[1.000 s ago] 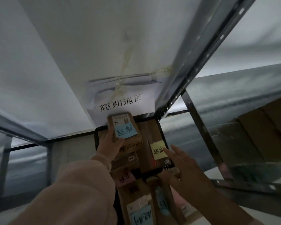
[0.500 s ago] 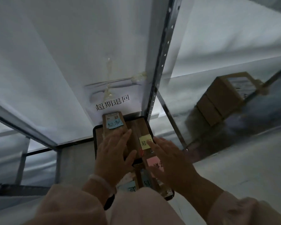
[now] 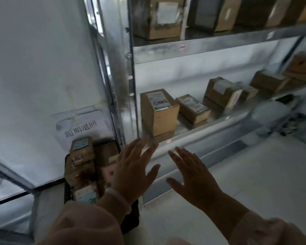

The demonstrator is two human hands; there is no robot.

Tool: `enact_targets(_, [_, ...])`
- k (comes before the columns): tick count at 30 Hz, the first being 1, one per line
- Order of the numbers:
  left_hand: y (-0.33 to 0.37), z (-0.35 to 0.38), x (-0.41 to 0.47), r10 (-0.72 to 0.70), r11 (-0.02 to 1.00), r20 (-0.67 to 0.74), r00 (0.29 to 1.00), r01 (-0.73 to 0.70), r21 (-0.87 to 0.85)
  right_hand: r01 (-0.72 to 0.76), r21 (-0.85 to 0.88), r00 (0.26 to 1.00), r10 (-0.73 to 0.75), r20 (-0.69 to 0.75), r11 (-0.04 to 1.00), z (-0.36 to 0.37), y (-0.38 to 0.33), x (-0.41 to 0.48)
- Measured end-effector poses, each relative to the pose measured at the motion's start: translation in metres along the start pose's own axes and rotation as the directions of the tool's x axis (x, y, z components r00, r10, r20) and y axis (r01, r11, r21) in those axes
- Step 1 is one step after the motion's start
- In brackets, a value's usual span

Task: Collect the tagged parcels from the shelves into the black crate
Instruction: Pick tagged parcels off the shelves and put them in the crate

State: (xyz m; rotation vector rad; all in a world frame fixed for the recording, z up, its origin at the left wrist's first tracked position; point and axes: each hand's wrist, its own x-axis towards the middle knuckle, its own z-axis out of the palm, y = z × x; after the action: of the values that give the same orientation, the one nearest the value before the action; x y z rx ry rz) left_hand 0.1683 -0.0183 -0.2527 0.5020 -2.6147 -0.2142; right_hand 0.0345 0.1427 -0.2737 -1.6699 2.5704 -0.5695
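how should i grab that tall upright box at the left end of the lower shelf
Take the tall box by its two side faces, high up, coming from the shelf's open front. It stands upright near the front rim, and the flatter parcel to its right is lower, so the upper right face looks free. The left hand and right hand are both open.

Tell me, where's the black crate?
In the head view, the crate sits lower left on the floor, under the wall sign, left of the shelves.

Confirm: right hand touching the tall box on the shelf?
Apart. Head view: bare shelf edge shows between the right hand and the tall box.
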Motion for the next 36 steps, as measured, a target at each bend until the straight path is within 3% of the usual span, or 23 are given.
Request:
enact_targets(7, [0.127,0.029,0.076,0.279,0.956,-0.067,0.958,-0.284,-0.076,-0.27,-0.068,0.955,0.258,-0.148,0.96,-0.08,0.094,-0.072])
enact_targets(13, [0.215,0.076,0.141,0.435,0.884,-0.084,0.897,-0.443,-0.152,-0.489,-0.101,0.852,0.449,-0.271,0.867,-0.122,0.166,-0.114])
enact_targets(22, [0.327,0.166,0.258,0.568,0.796,-0.004,0.823,-0.55,-0.254,-0.702,-0.164,0.699,0.627,-0.345,0.693,-0.182,0.302,-0.122])
enact_targets(36, [0.48,0.278,0.44,0.704,0.671,0.012,0.71,-0.66,-0.338,-0.839,-0.048,0.497,0.727,-0.474,0.542,-0.254,0.511,-0.095])
